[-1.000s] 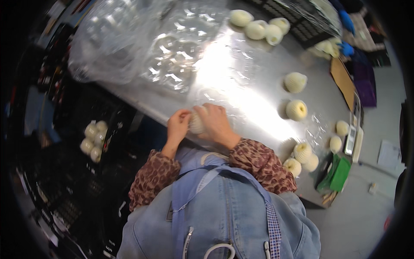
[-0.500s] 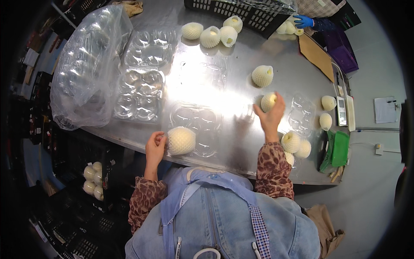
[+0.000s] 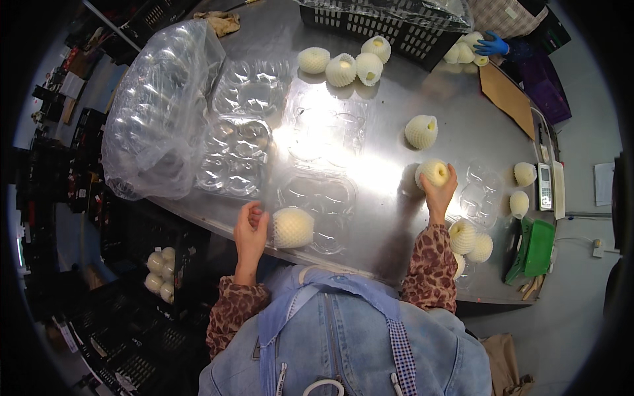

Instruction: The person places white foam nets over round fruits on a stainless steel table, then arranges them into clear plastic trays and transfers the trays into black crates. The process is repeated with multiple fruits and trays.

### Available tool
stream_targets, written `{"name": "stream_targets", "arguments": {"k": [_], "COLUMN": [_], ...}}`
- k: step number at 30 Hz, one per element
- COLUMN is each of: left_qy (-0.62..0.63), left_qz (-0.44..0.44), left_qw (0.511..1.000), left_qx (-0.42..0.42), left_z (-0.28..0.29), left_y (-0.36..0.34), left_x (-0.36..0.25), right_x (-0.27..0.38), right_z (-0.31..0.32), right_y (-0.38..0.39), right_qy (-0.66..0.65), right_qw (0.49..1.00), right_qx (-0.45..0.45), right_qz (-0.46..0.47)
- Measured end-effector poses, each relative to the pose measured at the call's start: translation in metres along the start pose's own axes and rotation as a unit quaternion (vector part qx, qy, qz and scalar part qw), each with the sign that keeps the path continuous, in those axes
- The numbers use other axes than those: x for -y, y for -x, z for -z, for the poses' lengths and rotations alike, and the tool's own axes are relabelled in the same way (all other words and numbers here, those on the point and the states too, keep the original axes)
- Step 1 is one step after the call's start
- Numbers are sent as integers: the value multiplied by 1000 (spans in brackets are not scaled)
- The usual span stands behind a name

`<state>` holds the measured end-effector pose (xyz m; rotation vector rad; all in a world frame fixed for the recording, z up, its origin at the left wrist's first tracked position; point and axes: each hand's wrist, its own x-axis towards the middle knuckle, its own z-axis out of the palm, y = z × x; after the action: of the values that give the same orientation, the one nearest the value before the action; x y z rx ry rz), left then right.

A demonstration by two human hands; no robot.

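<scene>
My left hand (image 3: pixel 249 234) is open, fingers loosely curled, at the left edge of a clear plastic tray (image 3: pixel 328 195); whether it touches it I cannot tell. A round item in cream foam netting (image 3: pixel 295 228) sits in that tray's front left part. My right hand (image 3: pixel 438 197) grips another netted item (image 3: pixel 432 171) with a hole in the netting on top. A single netted item (image 3: pixel 421 132) lies just beyond it, several more (image 3: pixel 462 236) lie right of my forearm, and another clear tray (image 3: pixel 482 191) is beside my hand.
Bagged trays (image 3: pixel 152 112), loose trays (image 3: pixel 241 86), several netted items (image 3: pixel 342 70), a black crate (image 3: pixel 389 33), cardboard (image 3: pixel 505 99), a calculator-like device (image 3: pixel 544 188) and a green container (image 3: pixel 538 247). A co-worker's blue-gloved hand (image 3: pixel 492 44) is top right; black crates (image 3: pixel 99 330) stand lower left.
My hands were together on one netted item. My left hand let go of it in the tray; my right hand moved right and took hold of another. The view has also shifted.
</scene>
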<state>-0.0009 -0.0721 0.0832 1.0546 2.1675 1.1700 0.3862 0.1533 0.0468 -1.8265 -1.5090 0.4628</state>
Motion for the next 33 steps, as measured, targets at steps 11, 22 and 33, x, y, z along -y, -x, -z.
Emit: {"name": "stream_targets", "arguments": {"k": [11,22,33], "left_qy": [-8,32,11], "left_qz": [-253,-80,-44], "left_qw": [954,990,999], "left_qx": [160,113,25], "left_z": [-60,-43,-33], "left_y": [1,-10,-20], "left_x": [-102,-55,-18], "right_x": [105,43,87], "right_z": [3,7,18], "right_y": [81,55,-3], "right_qy": [-273,-56,34], "right_qw": [906,984,981], "right_qx": [261,91,111], "right_qz": [193,145,158]}}
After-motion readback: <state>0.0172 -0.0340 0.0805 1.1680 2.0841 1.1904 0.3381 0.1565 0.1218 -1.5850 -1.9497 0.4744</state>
